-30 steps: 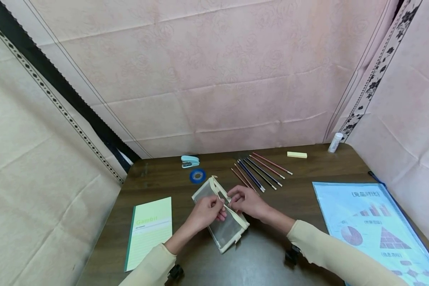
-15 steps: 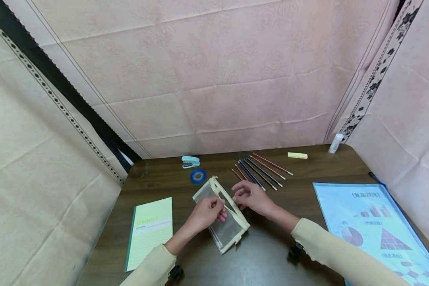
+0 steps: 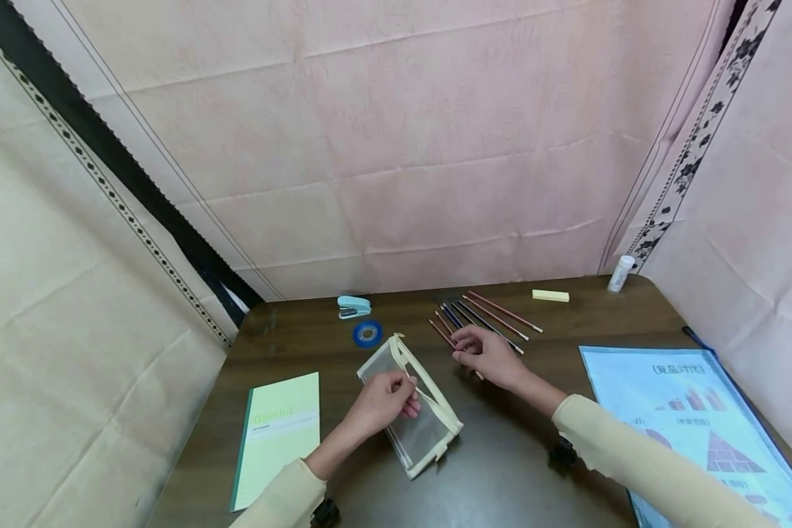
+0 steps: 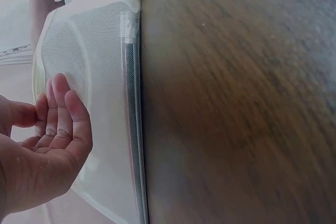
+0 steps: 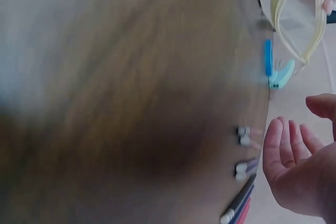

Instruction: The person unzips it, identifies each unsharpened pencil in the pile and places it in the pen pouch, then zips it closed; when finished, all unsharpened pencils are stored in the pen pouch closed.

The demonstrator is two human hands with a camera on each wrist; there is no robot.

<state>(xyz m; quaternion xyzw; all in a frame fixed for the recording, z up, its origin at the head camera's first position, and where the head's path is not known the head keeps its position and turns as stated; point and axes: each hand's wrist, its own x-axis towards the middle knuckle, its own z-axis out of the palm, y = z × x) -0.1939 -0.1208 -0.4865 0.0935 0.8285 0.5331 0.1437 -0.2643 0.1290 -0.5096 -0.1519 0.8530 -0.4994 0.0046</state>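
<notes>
A cream-edged mesh zip pouch (image 3: 417, 438) lies slanted in mid-table, its top gaping. My left hand (image 3: 384, 402) pinches the rim of its opening between thumb and forefinger, the other fingers loosely bent against the mesh side in the left wrist view. My right hand (image 3: 491, 358) hovers over the eraser ends of several pencils (image 3: 504, 311), which fan out dark red, blue and black beyond it. In the right wrist view its fingers (image 5: 286, 145) are parted from the thumb with nothing between them, and the pencils' white-tipped ends (image 5: 241, 169) appear below.
A blue tape roll (image 3: 367, 334) and a light-blue stapler (image 3: 353, 306) lie behind the pouch. A green notebook (image 3: 284, 433) is at left, a blue chart folder (image 3: 660, 389) at right. Yellow sticky notes (image 3: 551, 295) and a white-capped bottle (image 3: 621, 274) stand at the back.
My right hand has let go of the pouch's rim and moved right to the pencils. The left hand keeps its pinch on the pouch, which stays in place.
</notes>
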